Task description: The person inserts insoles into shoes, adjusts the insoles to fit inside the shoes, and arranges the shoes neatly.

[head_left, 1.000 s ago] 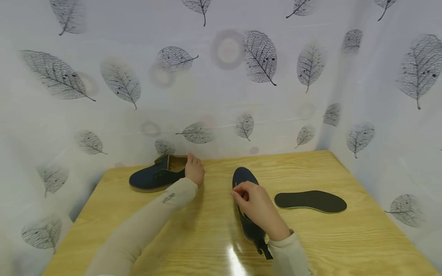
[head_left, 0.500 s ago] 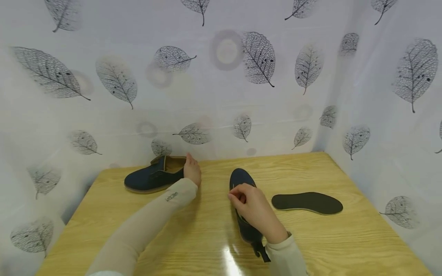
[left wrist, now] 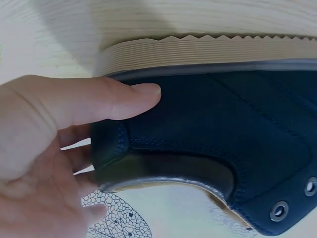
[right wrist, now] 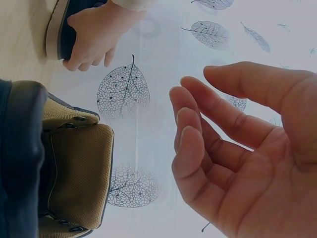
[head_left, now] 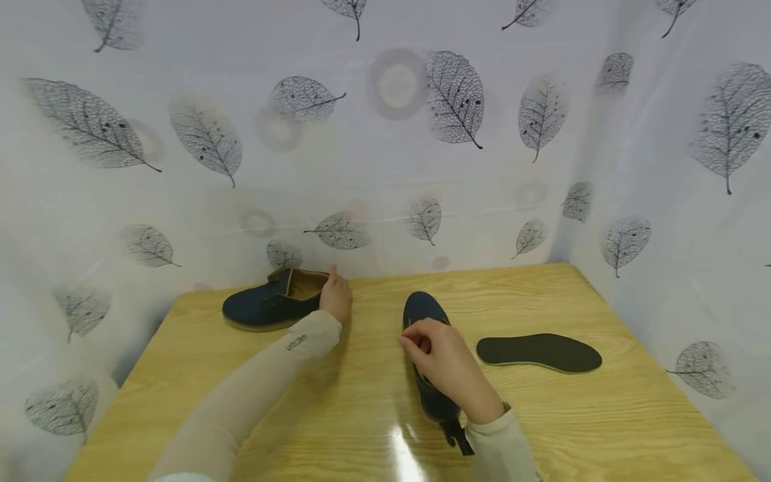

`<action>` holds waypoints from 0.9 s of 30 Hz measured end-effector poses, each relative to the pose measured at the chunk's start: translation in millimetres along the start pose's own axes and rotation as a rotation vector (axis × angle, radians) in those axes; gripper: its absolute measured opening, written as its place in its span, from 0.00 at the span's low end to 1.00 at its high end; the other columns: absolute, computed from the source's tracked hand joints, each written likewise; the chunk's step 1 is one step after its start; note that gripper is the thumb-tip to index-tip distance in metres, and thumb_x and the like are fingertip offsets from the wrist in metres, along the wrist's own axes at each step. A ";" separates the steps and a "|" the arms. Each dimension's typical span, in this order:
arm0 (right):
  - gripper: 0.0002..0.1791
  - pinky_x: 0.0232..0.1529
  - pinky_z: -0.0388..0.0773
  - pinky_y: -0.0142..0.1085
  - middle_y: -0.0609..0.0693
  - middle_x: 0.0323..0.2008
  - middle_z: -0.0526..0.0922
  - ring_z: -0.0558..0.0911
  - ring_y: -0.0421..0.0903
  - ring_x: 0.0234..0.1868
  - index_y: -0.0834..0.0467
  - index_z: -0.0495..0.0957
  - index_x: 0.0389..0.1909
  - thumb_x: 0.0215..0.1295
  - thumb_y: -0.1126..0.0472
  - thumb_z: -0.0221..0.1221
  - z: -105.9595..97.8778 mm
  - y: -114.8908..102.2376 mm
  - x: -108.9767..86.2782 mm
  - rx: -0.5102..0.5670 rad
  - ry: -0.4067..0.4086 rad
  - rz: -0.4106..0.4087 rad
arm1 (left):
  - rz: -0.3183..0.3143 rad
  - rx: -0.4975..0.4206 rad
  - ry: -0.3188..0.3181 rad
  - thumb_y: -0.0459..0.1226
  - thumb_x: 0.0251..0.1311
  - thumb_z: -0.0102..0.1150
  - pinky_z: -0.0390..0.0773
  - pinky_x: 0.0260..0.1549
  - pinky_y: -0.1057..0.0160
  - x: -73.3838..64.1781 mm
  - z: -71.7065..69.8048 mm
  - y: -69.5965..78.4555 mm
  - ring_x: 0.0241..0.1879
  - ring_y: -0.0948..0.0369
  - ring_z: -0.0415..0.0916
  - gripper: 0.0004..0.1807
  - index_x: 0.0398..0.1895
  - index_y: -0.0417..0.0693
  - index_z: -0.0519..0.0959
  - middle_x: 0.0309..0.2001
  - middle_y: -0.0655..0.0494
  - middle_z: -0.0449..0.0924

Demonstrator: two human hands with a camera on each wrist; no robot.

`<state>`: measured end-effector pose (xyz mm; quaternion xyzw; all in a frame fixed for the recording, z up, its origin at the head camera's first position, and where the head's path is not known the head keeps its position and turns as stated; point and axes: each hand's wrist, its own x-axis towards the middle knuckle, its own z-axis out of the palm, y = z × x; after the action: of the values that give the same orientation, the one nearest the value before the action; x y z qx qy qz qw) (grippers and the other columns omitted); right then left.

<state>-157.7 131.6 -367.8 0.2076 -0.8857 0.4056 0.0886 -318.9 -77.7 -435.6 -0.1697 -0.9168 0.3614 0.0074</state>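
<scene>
A navy shoe with a tan ribbed sole [head_left: 262, 306] lies on its side at the table's back left. My left hand [head_left: 337, 299] holds its heel: in the left wrist view the thumb [left wrist: 114, 101] lies along the heel's side [left wrist: 213, 124] and the fingers reach behind it. A second navy shoe [head_left: 423, 309] stands mid-table, toe pointing away. My right hand [head_left: 442, 361] hovers over its opening. In the right wrist view this hand [right wrist: 237, 163] has loosely curved fingers and holds nothing, apart from the shoe's tan lining [right wrist: 74, 168].
A dark insole [head_left: 539, 352] lies flat to the right of the second shoe. The wooden table [head_left: 602, 415] is closed in at the back and right by a white leaf-patterned sheet [head_left: 397, 167]. A dark strap [head_left: 456, 435] sticks out below my right wrist.
</scene>
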 end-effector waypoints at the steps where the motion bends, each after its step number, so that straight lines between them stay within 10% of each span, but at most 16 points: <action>1: 0.04 0.24 0.70 0.30 0.43 0.27 0.77 0.70 0.35 0.23 0.57 0.83 0.34 0.65 0.62 0.61 0.3 -0.2 0.2 -0.001 -0.001 -0.002 | 0.006 0.007 0.020 0.38 0.73 0.41 0.44 0.70 0.50 -2.0 0.6 -0.2 0.62 0.51 0.68 0.19 0.60 0.45 0.76 0.59 0.47 0.75; 9: 0.03 0.24 0.70 0.30 0.43 0.27 0.77 0.70 0.36 0.23 0.56 0.83 0.34 0.64 0.62 0.62 1.5 -1.8 0.7 -0.013 -0.006 -0.004 | 0.087 0.146 0.140 0.37 0.70 0.50 0.48 0.69 0.51 -19.2 10.0 -0.1 0.60 0.56 0.68 0.16 0.58 0.59 0.76 0.58 0.59 0.74; 27: 0.02 0.25 0.70 0.31 0.43 0.27 0.78 0.71 0.38 0.24 0.57 0.83 0.34 0.64 0.64 0.62 3.9 -10.2 0.8 -0.006 -0.019 0.007 | 0.303 0.267 0.627 0.37 0.65 0.52 0.60 0.65 0.57 -77.3 15.8 11.9 0.52 0.63 0.69 0.10 0.46 0.62 0.73 0.47 0.66 0.74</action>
<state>-153.9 122.5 -363.2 0.2081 -0.8885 0.4012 0.0792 -244.5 -104.5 -446.8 -0.4035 -0.7794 0.4051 0.2562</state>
